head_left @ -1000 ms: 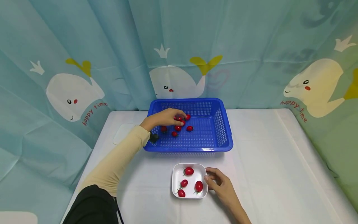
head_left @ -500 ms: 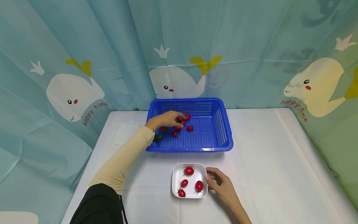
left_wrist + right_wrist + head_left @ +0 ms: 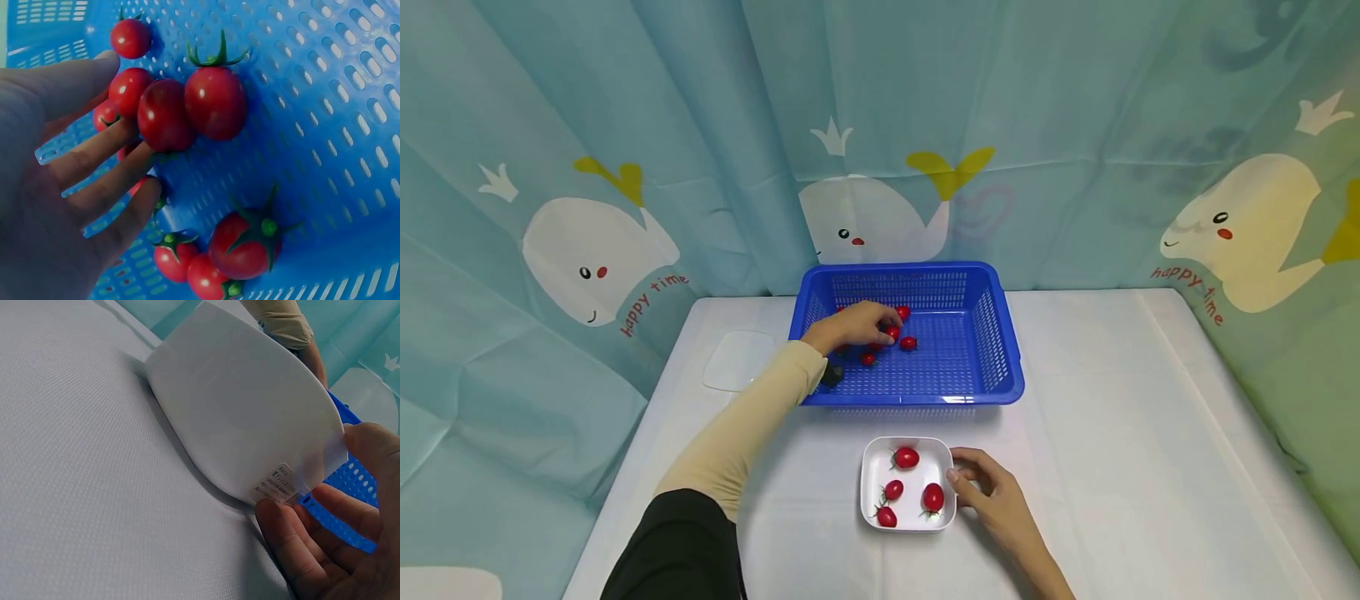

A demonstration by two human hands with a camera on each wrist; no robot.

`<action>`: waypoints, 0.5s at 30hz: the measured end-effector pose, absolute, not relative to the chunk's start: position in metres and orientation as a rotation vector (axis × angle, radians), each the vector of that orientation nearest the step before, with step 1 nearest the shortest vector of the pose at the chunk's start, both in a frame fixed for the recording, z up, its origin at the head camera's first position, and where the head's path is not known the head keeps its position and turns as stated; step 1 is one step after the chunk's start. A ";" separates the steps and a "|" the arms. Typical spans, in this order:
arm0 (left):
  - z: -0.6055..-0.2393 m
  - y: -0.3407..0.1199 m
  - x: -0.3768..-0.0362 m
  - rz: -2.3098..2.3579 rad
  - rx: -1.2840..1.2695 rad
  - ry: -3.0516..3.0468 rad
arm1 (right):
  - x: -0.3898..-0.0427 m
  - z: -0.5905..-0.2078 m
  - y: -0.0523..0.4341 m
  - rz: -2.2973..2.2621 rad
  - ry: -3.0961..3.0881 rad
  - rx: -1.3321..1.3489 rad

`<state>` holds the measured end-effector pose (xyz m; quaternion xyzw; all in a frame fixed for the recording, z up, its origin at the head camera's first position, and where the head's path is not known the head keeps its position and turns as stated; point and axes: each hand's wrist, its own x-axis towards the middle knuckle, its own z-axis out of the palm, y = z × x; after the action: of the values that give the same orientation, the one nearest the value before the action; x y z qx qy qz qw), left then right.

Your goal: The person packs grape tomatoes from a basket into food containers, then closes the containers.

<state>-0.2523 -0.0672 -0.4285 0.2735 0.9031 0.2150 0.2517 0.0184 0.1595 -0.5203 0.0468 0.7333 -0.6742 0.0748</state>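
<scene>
We find a white tabletop [image 3: 1112, 433] backed by a teal curtain [image 3: 1075, 125] printed with whales. A blue basket [image 3: 996, 333] sits toward the far edge, centred; a white dish [image 3: 872, 479] lies near the front edge, with bare cloth between them and wide room on the right side. A flat white lid [image 3: 737, 360] lies near the left edge.

The left hand [image 3: 850, 323] reaches over the basket's left wall, fingers [image 3: 106, 187] extended and lying against a cluster of tomatoes [image 3: 187, 109]; whether any is actually pinched we cannot tell, as the thumb side is unclear. More tomatoes lie loose on the basket floor.

The right hand [image 3: 988, 492] grasps the dish's right rim, thumb above and fingers [image 3: 306, 550] beneath. Four tomatoes [image 3: 906, 457] rest inside it.
</scene>
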 end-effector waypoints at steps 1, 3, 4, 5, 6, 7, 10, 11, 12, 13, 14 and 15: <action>-0.429 -0.067 -0.252 0.581 0.750 2.460 | 0.018 -0.520 0.160 -2.023 2.199 0.136; -0.430 -0.065 -0.252 0.576 0.753 2.469 | 0.018 -0.521 0.160 -2.023 2.201 0.126; -0.431 -0.065 -0.252 0.571 0.755 2.476 | 0.018 -0.521 0.160 -2.023 2.200 0.121; -0.432 -0.064 -0.251 0.567 0.753 2.481 | 0.018 -0.521 0.160 -2.023 2.200 0.117; -0.433 -0.064 -0.251 0.564 0.750 2.487 | 0.018 -0.522 0.160 -2.024 2.199 0.113; -0.433 -0.063 -0.251 0.560 0.751 2.493 | 0.018 -0.522 0.160 -2.020 2.204 0.111; -0.435 -0.061 -0.252 0.554 0.752 2.508 | 0.018 -0.523 0.161 -2.015 2.218 0.104; -0.436 -0.060 -0.252 0.552 0.751 2.513 | 0.017 -0.524 0.161 -2.012 2.223 0.102; -0.436 -0.059 -0.252 0.548 0.751 2.517 | 0.017 -0.524 0.161 -2.011 2.229 0.101; -0.437 -0.058 -0.252 0.546 0.750 2.520 | 0.017 -0.525 0.161 -2.010 2.232 0.099; -0.437 -0.058 -0.252 0.544 0.746 2.522 | 0.017 -0.525 0.161 -2.012 2.230 0.097; -0.437 -0.057 -0.252 0.542 0.742 2.522 | 0.017 -0.525 0.161 -2.013 2.228 0.098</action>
<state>-0.2524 -0.0569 -0.4374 0.2692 0.9151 0.1968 0.2267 0.0174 0.1614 -0.5253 0.0327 0.7398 -0.6685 0.0686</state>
